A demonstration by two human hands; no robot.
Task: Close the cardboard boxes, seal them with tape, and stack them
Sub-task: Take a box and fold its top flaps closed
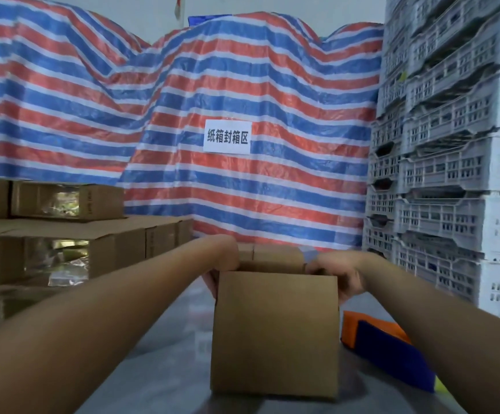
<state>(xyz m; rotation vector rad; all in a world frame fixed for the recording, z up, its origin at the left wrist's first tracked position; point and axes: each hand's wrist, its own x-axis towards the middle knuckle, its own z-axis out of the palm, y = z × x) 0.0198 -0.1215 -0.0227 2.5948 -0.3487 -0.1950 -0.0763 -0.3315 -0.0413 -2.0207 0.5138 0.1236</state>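
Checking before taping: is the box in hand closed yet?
Open: the box shows a dark gap at its top, both hands on its flaps.

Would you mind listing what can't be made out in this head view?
- Inside of the cardboard box: hidden by its near wall.
- Left hand and right hand fingers: behind the box.
- Tape dispenser: partly covered by the right forearm.
- Stacked boxes: markings blurred.

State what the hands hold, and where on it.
Both hold the open cardboard box at its top: left hand on the left edge, right hand on the right edge.
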